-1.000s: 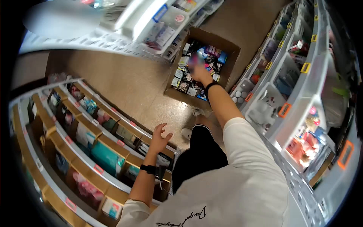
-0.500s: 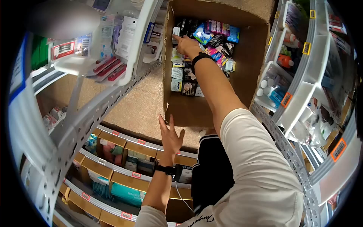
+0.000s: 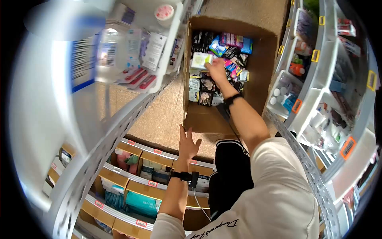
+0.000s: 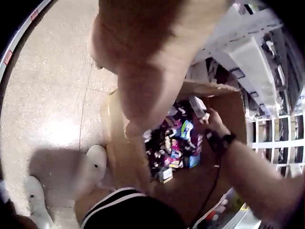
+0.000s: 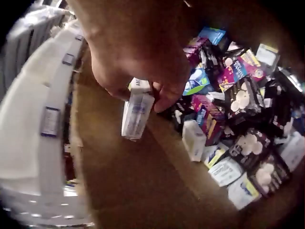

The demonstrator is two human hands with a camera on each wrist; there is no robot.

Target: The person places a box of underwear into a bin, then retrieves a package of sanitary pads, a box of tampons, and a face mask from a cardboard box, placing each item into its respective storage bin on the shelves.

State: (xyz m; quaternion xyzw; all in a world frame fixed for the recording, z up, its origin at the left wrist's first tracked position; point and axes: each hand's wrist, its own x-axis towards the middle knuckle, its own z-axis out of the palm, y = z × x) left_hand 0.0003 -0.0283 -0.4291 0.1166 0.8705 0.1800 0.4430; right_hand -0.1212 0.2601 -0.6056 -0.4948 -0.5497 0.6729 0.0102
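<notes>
My right hand (image 3: pixel 217 71) pinches a small white and pale-green box (image 3: pixel 201 61) between thumb and fingers, over the left side of a large open cardboard box (image 3: pixel 205 120). In the right wrist view the white box (image 5: pixel 137 114) hangs end-on under the fingers, above the carton's inner wall. Below it lie several small packets (image 5: pixel 248 143), black, pink, blue and white. My left hand (image 3: pixel 188 146) is held out with its fingers spread, holding nothing, near the carton's front left corner; in the left wrist view that hand (image 4: pixel 147 71) covers part of the carton.
On the left, a perforated metal shelf edge (image 3: pixel 119 135) carries a clear bin (image 3: pixel 159 79) of packaged goods. Low compartments with a teal pack (image 3: pixel 142 204) stand beside my left arm. Along the right run shelves with white bins (image 3: pixel 310 129). A cable hangs from my right wrist.
My right hand reached to the carton's left side, took the white and pale-green box and lifted it over the packets. My left hand stays spread near the carton's front corner.
</notes>
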